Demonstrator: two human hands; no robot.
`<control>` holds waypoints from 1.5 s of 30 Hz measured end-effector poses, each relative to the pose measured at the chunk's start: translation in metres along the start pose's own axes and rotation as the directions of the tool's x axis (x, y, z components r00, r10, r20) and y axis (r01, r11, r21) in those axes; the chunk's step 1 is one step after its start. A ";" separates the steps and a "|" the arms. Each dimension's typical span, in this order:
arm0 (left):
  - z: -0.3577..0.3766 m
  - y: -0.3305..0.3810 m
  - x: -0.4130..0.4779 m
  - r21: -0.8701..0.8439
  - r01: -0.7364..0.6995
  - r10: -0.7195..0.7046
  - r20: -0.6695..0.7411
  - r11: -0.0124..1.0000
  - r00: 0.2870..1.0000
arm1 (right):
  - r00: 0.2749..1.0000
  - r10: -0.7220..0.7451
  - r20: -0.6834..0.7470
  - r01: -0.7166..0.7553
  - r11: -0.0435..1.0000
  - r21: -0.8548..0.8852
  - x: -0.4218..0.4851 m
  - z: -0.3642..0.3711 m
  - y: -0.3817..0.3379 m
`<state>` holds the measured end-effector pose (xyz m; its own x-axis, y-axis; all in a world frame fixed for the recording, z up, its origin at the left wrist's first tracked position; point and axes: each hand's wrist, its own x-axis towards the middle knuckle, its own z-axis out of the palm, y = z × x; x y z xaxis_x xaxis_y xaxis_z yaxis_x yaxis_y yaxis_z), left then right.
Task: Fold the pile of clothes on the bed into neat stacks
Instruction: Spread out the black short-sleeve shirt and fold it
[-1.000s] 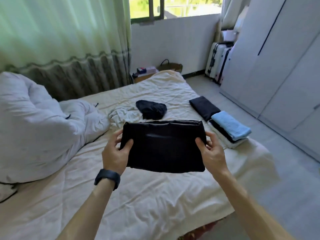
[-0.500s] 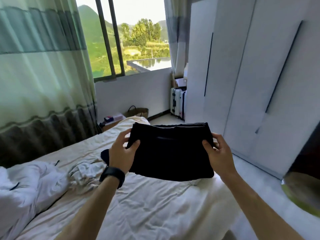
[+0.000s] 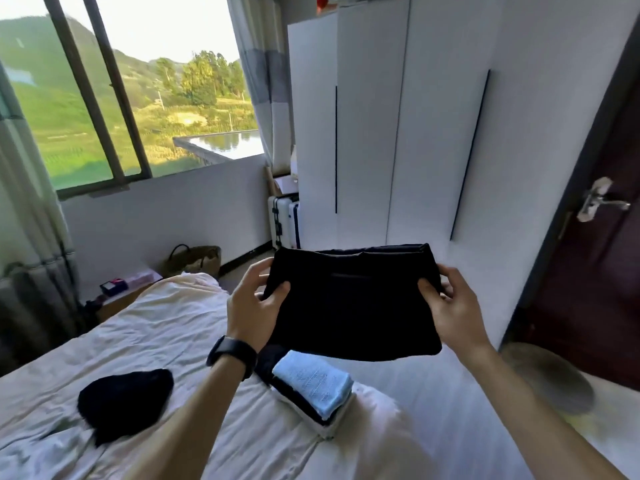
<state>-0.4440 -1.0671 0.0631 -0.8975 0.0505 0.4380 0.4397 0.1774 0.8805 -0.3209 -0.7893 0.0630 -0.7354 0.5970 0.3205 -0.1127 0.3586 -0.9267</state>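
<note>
Both the left hand [image 3: 254,308] and right hand [image 3: 455,308] pinch the folded black garment [image 3: 353,306]; a slack grip could spill it open over the stack [image 3: 313,384] beneath.

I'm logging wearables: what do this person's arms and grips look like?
The left wrist wears a black wristband, apparently a watch or fitness band. The left forearm and right forearm are bare to the frame's edge, no sleeves in view. Each grip is an ungloved hand, left hand and right hand; no rings are visible.
</note>
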 end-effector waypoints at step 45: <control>0.406 -0.228 0.214 -0.007 0.583 -0.415 -0.710 0.812 0.569 | 0.618 0.075 0.782 -0.042 0.997 -0.062 0.572 0.156 0.312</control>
<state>-0.7499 -0.6974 -0.1179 -0.6696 -0.7426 0.0131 -0.1661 0.1669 0.9719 -0.8806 -0.4479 -0.0739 -0.9859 -0.1654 -0.0246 -0.0402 0.3775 -0.9251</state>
